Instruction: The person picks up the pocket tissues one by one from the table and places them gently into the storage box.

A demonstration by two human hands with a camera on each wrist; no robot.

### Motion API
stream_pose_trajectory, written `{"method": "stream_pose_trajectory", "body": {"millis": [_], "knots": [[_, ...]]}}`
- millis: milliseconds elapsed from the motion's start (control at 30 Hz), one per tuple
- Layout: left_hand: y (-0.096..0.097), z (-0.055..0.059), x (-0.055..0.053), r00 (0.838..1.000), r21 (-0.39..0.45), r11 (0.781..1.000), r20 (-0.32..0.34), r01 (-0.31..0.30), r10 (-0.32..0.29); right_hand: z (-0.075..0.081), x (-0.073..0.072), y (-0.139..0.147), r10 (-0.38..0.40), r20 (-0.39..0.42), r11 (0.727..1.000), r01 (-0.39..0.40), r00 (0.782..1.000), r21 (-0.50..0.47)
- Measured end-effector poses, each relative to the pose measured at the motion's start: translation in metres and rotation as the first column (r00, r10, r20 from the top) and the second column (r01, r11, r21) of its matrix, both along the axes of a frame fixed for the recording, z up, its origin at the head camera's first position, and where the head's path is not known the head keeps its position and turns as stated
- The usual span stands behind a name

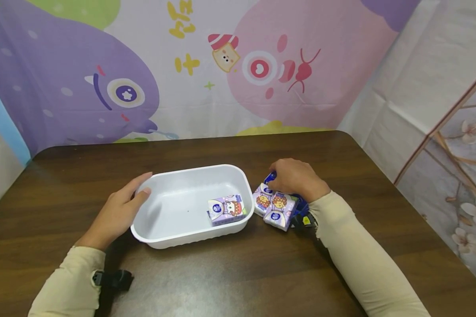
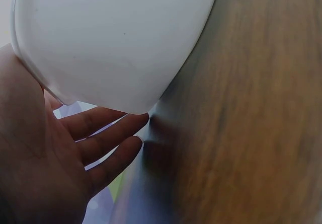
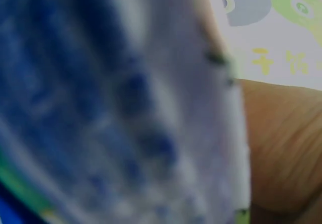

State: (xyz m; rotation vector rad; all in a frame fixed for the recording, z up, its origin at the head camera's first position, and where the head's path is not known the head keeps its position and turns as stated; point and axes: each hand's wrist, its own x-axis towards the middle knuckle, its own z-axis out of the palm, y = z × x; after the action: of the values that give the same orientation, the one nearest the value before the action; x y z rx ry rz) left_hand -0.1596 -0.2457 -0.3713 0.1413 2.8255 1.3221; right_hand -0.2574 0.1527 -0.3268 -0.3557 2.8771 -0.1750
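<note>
My left hand (image 1: pixel 117 209) holds the left end of a white plastic basin (image 1: pixel 170 240), its thumb over the rim. In the left wrist view, the fingers (image 2: pixel 108 141) reach along the outside of the basin wall. Inside the basin, at its right end, lies a lilac pocket tissue pack (image 1: pixel 226 210) with a cartoon print. My right hand (image 1: pixel 297 178) is over a small pile right of the basin, fingers bent down onto a tissue pack (image 3: pixel 166 108), blurred and close in the right wrist view. Lilac tissue packs (image 1: pixel 279 211) lie beside it, overlapping.
Blue packaging (image 1: pixel 301 206) and a black and yellow item (image 1: pixel 306 221) show under my right wrist. Everything stands on a dark brown wooden table (image 1: pixel 206 281). A cartoon cloth (image 1: pixel 198 97) hangs behind the table, and a flowered panel (image 1: pixel 468 176) stands at the right.
</note>
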Motion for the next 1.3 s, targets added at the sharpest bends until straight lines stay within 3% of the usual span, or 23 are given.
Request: {"method": "stream_pose_trajectory", "body": {"millis": [400,867,1100,1300], "knots": [[0.0003,-0.0009,0.0001,1.0,0.007,1.0,-0.011,-0.002,0.002,-0.0012,0.0009,-0.0023,-0.047,0.005,0.999,0.047,0.999,-0.016],[-0.0004,-0.0003,0.0001,1.0,0.005,1.0,-0.007,-0.006,0.006,-0.0042,0.0007,-0.0042,0.033,-0.046,0.998,-0.035,0.998,-0.055],[0.0001,0.0001,0.0001,1.0,0.003,1.0,-0.007,-0.008,0.008,-0.0021,0.0008,-0.0009,0.022,-0.037,0.997,-0.025,0.999,-0.076],[0.0003,-0.0001,-0.0003,1.0,0.008,1.0,-0.005,-0.005,0.005,-0.0019,0.0007,0.0015,0.083,-0.029,0.99,-0.086,0.996,-0.11]]}}
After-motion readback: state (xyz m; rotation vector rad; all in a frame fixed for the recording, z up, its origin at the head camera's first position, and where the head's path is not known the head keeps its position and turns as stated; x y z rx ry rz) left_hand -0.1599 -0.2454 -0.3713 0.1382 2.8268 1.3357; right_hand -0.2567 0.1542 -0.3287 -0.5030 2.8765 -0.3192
